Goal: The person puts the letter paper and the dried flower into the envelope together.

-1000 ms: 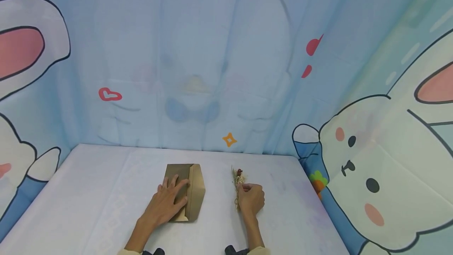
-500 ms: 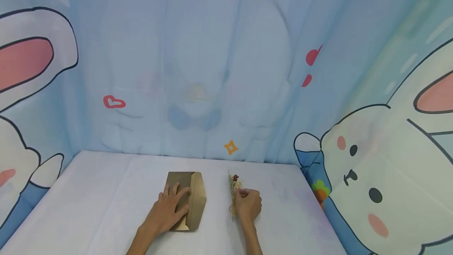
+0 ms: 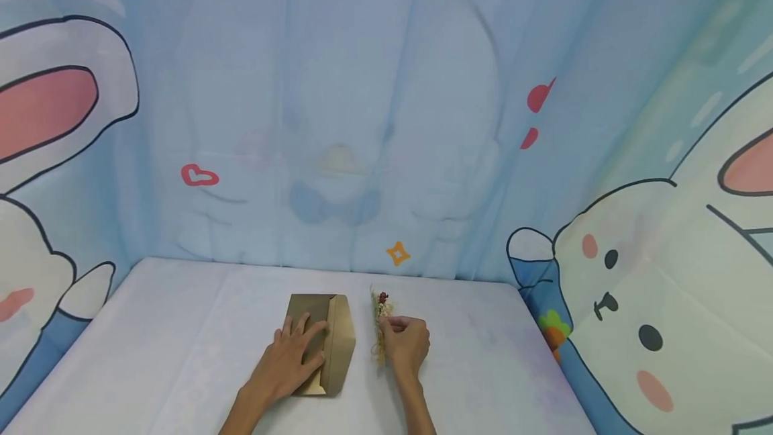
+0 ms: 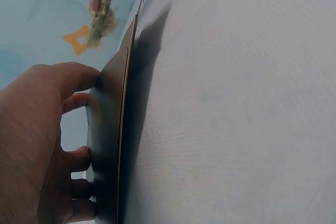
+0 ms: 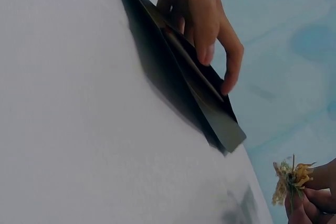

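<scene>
A gold-brown paper envelope [image 3: 341,348] lies on the table with its flap unfolded to the right. My left hand [image 3: 284,361] rests on it with fingers spread, pressing its upper face. Seen from the right wrist, the envelope [image 5: 228,129] has its mouth parted beneath the left fingertips. Just right of the flap, my right hand [image 3: 407,344] pinches a small bunch of dried flowers [image 3: 381,321] between thumb and fingers. One dark red bloom shows at its top, with pale sprigs around it. The bunch is held upright, apart from the envelope; its stems are partly hidden by the hand.
A white cloth covers the table [image 3: 483,354]. Behind it hangs a light blue curtain [image 3: 338,86] printed with cartoon rabbits, which meets the table's back edge.
My right hand has carried the dried flowers leftward, closer to the envelope's flap. The left hand keeps its place on the envelope. The head view has tilted up a little.
</scene>
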{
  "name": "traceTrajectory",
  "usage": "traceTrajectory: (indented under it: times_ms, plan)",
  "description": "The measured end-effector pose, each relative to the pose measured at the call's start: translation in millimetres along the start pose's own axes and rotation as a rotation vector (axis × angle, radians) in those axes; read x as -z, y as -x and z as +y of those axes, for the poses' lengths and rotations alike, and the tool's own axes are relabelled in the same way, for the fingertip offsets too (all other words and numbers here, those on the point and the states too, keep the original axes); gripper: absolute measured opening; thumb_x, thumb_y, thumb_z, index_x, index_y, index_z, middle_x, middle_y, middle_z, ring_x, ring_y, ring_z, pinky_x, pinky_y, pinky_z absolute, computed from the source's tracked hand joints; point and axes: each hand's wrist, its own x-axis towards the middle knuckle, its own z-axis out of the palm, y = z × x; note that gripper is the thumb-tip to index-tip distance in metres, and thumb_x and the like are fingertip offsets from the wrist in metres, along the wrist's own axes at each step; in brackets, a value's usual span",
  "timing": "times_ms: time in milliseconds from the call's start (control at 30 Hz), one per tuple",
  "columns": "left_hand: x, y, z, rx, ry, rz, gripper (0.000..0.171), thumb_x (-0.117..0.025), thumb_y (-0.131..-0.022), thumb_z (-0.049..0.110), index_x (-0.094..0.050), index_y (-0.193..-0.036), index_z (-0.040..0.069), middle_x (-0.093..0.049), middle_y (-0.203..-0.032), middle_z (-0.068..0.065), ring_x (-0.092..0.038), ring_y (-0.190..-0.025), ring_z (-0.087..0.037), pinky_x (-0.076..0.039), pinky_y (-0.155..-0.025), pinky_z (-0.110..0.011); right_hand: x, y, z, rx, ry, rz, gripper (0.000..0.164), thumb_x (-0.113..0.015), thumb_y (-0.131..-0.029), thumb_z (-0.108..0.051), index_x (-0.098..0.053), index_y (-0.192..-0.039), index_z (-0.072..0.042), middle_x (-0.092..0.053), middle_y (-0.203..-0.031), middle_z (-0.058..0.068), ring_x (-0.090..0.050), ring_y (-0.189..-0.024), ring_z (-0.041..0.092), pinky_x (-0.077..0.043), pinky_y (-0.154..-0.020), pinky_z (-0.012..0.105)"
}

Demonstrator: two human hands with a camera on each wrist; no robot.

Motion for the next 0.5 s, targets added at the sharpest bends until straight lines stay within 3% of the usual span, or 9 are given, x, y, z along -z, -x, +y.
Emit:
traceTrajectory:
  times_ms: [500]
  plan:
    - [1.0, -0.9, 0.7, 0.019, -0.010, -0.012, 0.054, -0.064, -0.108, 0.042, -0.056, -0.159, 0.028, -0.042, -0.172, -0.025, -0.031, -0.156, -0.067, -0.050, -0.105, -0.079, -32.6, 30.7, -24.9, 0.051, -0.041, -0.121, 0.013, -0.094, -0.082, -0.012, -0.085, -0.076, -0.006, -0.075, -0.062, 0.003, -0.062, -0.053, 0.006, -0.050, -0.052, 0.027]
